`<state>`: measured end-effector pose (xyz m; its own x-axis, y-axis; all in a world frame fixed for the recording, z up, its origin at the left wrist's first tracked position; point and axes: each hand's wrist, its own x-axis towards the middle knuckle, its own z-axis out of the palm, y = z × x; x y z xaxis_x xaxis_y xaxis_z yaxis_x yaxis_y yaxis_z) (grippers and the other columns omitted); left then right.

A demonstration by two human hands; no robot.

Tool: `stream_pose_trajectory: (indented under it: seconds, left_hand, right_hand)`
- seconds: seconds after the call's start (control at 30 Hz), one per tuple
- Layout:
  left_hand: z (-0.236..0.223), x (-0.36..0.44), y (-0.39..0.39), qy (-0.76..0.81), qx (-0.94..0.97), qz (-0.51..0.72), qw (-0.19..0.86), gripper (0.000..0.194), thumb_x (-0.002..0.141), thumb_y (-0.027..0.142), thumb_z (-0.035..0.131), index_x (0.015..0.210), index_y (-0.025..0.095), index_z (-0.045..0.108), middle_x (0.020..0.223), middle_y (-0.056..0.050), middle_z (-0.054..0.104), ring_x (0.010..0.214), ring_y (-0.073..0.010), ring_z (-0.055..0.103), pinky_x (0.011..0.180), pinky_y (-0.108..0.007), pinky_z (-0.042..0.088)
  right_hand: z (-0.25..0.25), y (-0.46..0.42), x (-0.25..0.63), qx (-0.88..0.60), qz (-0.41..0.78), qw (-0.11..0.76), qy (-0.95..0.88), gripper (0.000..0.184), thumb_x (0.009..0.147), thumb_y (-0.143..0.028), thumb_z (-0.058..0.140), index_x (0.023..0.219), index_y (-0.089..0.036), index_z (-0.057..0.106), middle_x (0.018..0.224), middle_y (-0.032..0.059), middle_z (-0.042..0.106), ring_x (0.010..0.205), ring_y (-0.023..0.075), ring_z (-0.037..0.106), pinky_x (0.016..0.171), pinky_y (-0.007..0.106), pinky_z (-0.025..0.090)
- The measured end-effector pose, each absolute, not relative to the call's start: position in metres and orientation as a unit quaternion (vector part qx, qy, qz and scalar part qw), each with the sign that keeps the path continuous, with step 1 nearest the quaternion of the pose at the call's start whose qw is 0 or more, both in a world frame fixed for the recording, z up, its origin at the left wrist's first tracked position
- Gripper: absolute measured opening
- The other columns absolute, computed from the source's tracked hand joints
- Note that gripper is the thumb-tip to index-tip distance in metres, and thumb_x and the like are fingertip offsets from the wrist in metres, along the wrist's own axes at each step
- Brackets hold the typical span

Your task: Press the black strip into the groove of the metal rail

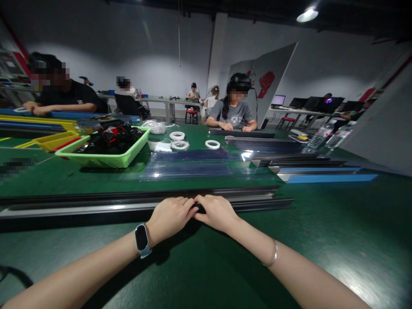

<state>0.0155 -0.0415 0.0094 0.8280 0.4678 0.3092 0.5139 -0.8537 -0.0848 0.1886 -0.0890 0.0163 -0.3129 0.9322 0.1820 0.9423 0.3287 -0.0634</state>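
Both hands are working at the lower centre of the frame, the left hand [170, 218] and right hand [219, 210] meeting almost fingertip to fingertip on a long black channel profile [122, 207], which is lying across the frame from the left edge to right of centre; they are grasping its near wall, fingers bending over the top and thumbs pressing from the near side, though their fingers are hiding whether anything small is being pinched there. The step in hand is looking like pressing or fitting work along that wall, and the next move is probably calling for a steady hold by one hand while the other is sliding along the length. A dark rail [135, 197] is running just behind, and the view is leaving unclear whether it is a separate piece. On the green tabletop [341, 231], open room is stretching along the lower right and between the forearms, while the profile's right end is standing free of other pieces. Beyond it, clear plastic strips [189, 171] are lying flat at centre, the light-green basket [128, 160] is crowding the middle left, and the blue-faced profile [331, 178] is bounding the room at middle right
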Motion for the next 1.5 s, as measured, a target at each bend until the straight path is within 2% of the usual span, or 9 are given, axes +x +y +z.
stream_pose_trajectory:
  seconds: [0.17,0.5,0.7,0.83,0.97,1.07,1.27,1.5]
  left_hand:
    - [0.009,0.015,-0.041,-0.254,-0.955,-0.132,0.079,0.025,0.095,0.032,0.034,0.089,0.017,0.053,0.079,-0.004,0.063,0.073,-0.0197,0.061,0.063,-0.031,0.045]
    - [0.011,0.017,-0.039,-0.246,-0.960,-0.107,0.074,0.025,0.095,0.032,0.035,0.086,0.016,0.053,0.077,-0.005,0.064,0.072,-0.0204,0.062,0.063,-0.031,0.045]
    - [0.025,0.006,-0.034,-0.219,-0.969,-0.082,0.073,0.019,0.093,0.029,0.042,0.087,0.016,0.053,0.079,-0.004,0.066,0.071,-0.0200,0.064,0.060,-0.028,0.044]
    - [0.036,-0.002,-0.032,-0.229,-0.969,-0.051,0.071,0.026,0.093,0.035,0.038,0.086,0.017,0.055,0.073,-0.004,0.065,0.068,-0.0206,0.064,0.059,-0.029,0.044]
    - [0.035,0.003,-0.034,-0.239,-0.966,-0.079,0.054,0.034,0.092,0.044,0.037,0.084,0.018,0.056,0.078,-0.005,0.066,0.073,-0.0210,0.064,0.064,-0.030,0.046]
    - [0.028,0.008,-0.035,-0.231,-0.967,-0.096,0.043,0.034,0.092,0.043,0.038,0.085,0.017,0.057,0.080,-0.005,0.066,0.077,-0.0210,0.064,0.068,-0.031,0.046]
    - [0.023,0.008,-0.036,-0.249,-0.962,-0.098,0.049,0.031,0.093,0.040,0.037,0.081,0.018,0.057,0.075,-0.004,0.065,0.070,-0.0197,0.064,0.063,-0.029,0.045]
    - [0.023,0.009,-0.038,-0.254,-0.960,-0.097,0.063,0.032,0.093,0.039,0.037,0.080,0.018,0.056,0.073,-0.005,0.065,0.069,-0.0202,0.064,0.063,-0.030,0.045]
  right_hand:
    - [0.019,-0.088,0.189,-0.564,-0.041,0.073,-0.822,0.021,0.085,-0.039,0.051,0.093,-0.020,0.055,0.086,0.0036,0.066,0.082,0.0188,0.062,0.067,0.027,0.040]
    - [0.021,-0.087,0.187,-0.569,-0.029,0.051,-0.820,0.024,0.087,-0.042,0.049,0.091,-0.019,0.056,0.085,0.0063,0.067,0.082,0.0197,0.063,0.068,0.027,0.040]
    - [0.033,-0.088,0.192,-0.562,-0.030,0.046,-0.825,0.040,0.083,-0.057,0.048,0.091,-0.019,0.059,0.084,0.0067,0.068,0.081,0.0218,0.064,0.067,0.028,0.040]
    - [0.033,-0.085,0.196,-0.573,-0.014,0.029,-0.819,0.048,0.080,-0.063,0.045,0.085,-0.019,0.064,0.082,0.0068,0.069,0.079,0.0228,0.064,0.067,0.028,0.041]
    - [0.028,-0.083,0.195,-0.591,-0.007,0.027,-0.806,0.047,0.081,-0.061,0.047,0.087,-0.019,0.066,0.083,0.0075,0.069,0.079,0.0233,0.064,0.067,0.028,0.042]
    - [0.026,-0.083,0.194,-0.601,-0.010,0.027,-0.799,0.046,0.081,-0.060,0.047,0.084,-0.018,0.066,0.082,0.0075,0.069,0.079,0.0237,0.065,0.068,0.029,0.043]
    - [0.026,-0.082,0.194,-0.598,-0.015,0.016,-0.801,0.046,0.080,-0.059,0.050,0.082,-0.016,0.066,0.080,0.0092,0.068,0.079,0.0245,0.065,0.069,0.030,0.044]
    - [0.024,-0.081,0.193,-0.598,-0.030,0.017,-0.801,0.054,0.079,-0.065,0.045,0.077,-0.014,0.064,0.078,0.0108,0.067,0.077,0.0250,0.065,0.069,0.031,0.044]
